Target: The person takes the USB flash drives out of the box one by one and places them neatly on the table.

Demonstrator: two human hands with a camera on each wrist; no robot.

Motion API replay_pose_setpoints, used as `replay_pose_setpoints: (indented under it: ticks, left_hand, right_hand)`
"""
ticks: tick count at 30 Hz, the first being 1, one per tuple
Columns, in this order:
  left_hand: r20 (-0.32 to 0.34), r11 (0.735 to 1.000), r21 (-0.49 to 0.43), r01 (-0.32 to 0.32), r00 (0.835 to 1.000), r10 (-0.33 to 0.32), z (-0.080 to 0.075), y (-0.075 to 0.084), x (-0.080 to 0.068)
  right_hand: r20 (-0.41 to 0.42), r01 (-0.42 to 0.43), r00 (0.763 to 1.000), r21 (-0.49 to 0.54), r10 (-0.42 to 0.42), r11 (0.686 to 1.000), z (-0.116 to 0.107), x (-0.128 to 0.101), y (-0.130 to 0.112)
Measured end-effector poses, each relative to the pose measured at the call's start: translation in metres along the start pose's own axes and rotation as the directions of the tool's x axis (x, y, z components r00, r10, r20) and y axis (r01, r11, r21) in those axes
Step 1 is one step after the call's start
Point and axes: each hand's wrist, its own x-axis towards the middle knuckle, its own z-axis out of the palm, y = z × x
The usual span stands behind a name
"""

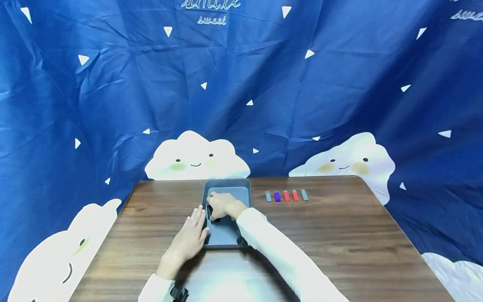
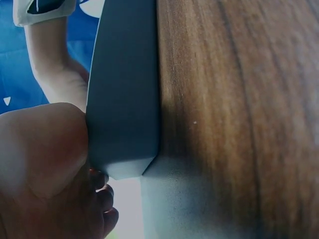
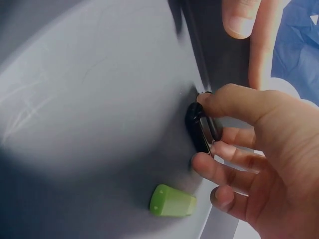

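Observation:
A grey rectangular tray [image 1: 224, 235] stands on the table. My right hand [image 1: 222, 204] reaches into it near its left wall. In the right wrist view, the thumb and fingers of that hand pinch a small black USB stick [image 3: 198, 132] with a shiny metal part, partly covered by the fingers. On the tray floor close by lies a green USB stick [image 3: 172, 201]. My left hand [image 1: 190, 235] rests against the tray's left side, its fingers straight and its thumb over the rim; it grips nothing.
Right of the tray, a row of several USB sticks lies on the wooden table [image 1: 339, 235]: a grey one [image 1: 268, 196], a blue one [image 1: 277, 196], two red ones [image 1: 286, 196] and another grey one [image 1: 304, 195]. Behind the table hangs a blue curtain [image 1: 241, 75].

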Motion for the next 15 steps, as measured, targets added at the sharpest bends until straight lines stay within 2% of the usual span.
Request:
replay_pose_setpoints:
  ticks: [15]
  left_hand:
    - [-0.005, 1.000, -0.007, 0.004, 1.000, -0.004, 0.0026, 0.0004, -0.0005]
  right_hand:
    - [-0.040, 0.012, 0.999, -0.001, -0.012, 1.000, 0.0021, -0.0020, 0.0058]
